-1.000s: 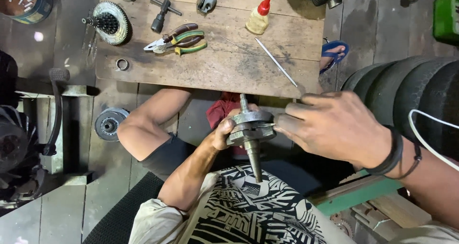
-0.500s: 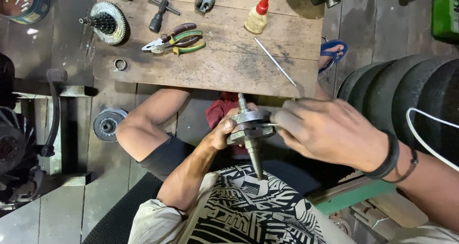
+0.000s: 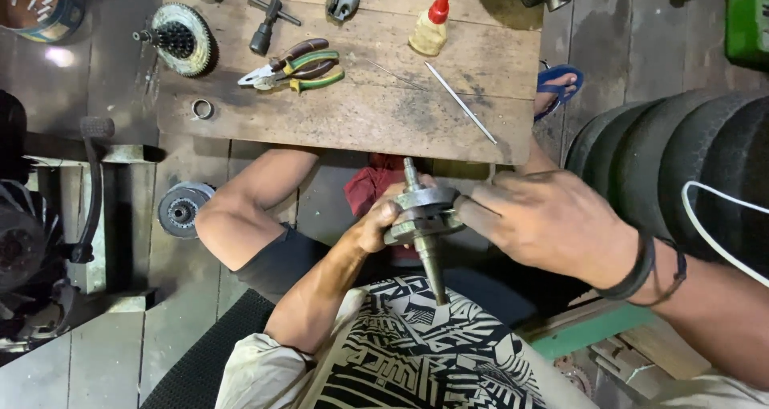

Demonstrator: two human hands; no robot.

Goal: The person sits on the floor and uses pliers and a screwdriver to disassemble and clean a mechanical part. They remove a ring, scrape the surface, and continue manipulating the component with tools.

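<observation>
Steel crankshaft point(image 3: 423, 217) held upright between both hands, below the near edge of the wooden desk point(image 3: 352, 112), above a black-and-white patterned cloth point(image 3: 416, 353); long shaft pointing down toward the cloth, short stub pointing up toward the desk. Left hand point(image 3: 383, 221) curled round the left rim of the round webs, thumb on top; right hand point(image 3: 553, 225) closed on the right rim, fingers pressed to the metal, dark bands at the wrist. Lying on the desk, well apart from the hands: green-handled pliers point(image 3: 292, 68), a toothed gear point(image 3: 180, 39), a small metal ring point(image 3: 202, 108), a thin rod point(image 3: 460, 102), a red-capped squeeze bottle point(image 3: 431, 24); stacked tyres point(image 3: 681, 169) at right.
</observation>
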